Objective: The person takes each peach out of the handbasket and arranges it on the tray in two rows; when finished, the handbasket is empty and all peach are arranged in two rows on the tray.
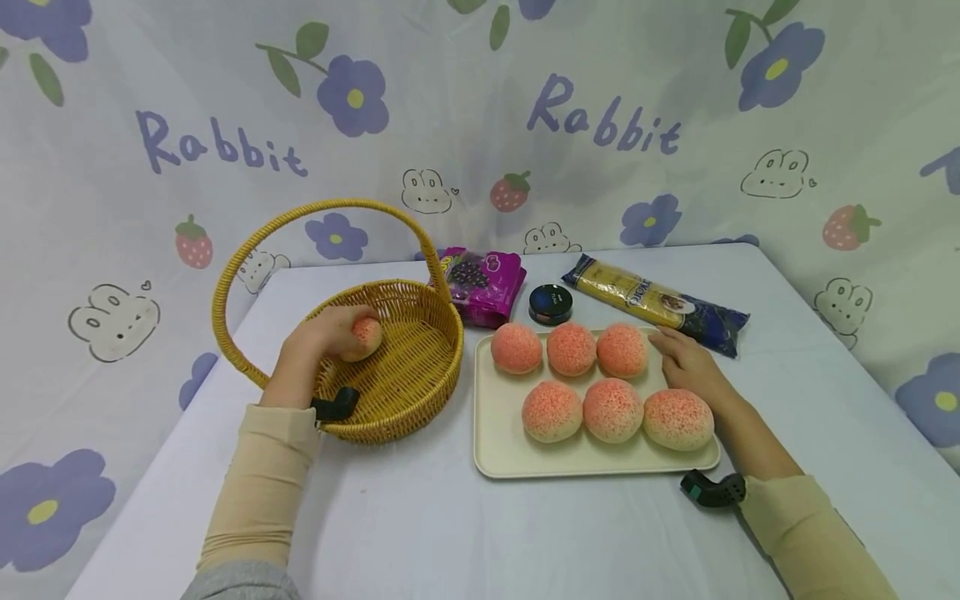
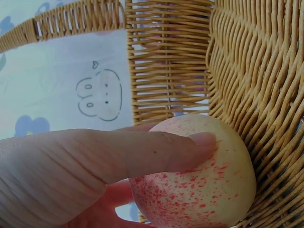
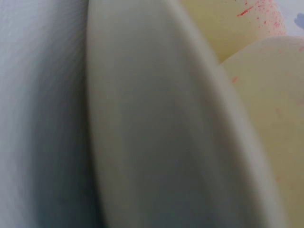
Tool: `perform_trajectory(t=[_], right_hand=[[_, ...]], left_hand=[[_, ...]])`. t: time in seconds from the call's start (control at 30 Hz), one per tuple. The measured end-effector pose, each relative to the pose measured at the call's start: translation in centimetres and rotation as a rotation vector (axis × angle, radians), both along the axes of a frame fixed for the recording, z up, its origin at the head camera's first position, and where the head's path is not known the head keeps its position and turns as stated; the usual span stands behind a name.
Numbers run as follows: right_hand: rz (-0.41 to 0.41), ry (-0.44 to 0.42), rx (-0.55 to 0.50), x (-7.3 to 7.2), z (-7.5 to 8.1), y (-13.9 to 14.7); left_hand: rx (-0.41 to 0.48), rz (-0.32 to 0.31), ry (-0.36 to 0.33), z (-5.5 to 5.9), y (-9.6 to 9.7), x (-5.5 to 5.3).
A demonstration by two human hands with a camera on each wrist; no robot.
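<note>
Inside the yellow wicker basket (image 1: pixel 401 429), my left hand (image 1: pixel 318 337) grips a pink-speckled peach (image 2: pixel 204 185), its thumb lying across the side. In the left wrist view the peach sits close against the woven wicker, and most of the other fingers are hidden behind it. My right hand (image 1: pixel 693 371) holds the right edge of the cream tray (image 1: pixel 498 454) near its far corner. Several peaches (image 1: pixel 551 411) lie on that tray in two rows. Only the tray's side and two pale peaches show in the right wrist view, without the fingers.
Behind the tray are a purple grape-printed bag (image 1: pixel 498 287), a round dark tin (image 1: pixel 551 304) and a long yellow-and-blue packet (image 1: pixel 652 300). A tall arched handle (image 1: pixel 330 204) rises over the basket. A printed cloth (image 1: pixel 480 100) hangs at the back.
</note>
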State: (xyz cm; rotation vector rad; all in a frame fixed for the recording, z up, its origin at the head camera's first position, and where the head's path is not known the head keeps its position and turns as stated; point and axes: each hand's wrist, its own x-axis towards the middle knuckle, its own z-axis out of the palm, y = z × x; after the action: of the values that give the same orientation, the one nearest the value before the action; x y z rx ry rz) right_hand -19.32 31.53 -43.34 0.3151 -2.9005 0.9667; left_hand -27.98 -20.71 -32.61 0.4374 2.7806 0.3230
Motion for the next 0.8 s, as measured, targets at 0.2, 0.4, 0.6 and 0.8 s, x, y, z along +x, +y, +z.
perform_trajectory(t=[0.2, 0.4, 0.6, 0.8], right_hand=[[0.008, 0.038, 0.012, -0.1, -0.3, 0.2], [0.010, 0.033, 0.016, -0.2, -0.4, 0.3], [-0.001, 0.029, 0.022, -0.3, -0.4, 0.4], [-0.011, 0.005, 0.015, -0.2, -0.3, 0.3]], left_hand=[[0.020, -0.024, 0.009, -0.1, 0.1, -0.2], [0.096, -0.061, 0.055, -0.1, 0.2, -0.4], [0.237, -0.101, 0.098, 0.3, 0.6, -0.5], [0.239, -0.134, 0.176, 1.1, 1.0, -0.2]])
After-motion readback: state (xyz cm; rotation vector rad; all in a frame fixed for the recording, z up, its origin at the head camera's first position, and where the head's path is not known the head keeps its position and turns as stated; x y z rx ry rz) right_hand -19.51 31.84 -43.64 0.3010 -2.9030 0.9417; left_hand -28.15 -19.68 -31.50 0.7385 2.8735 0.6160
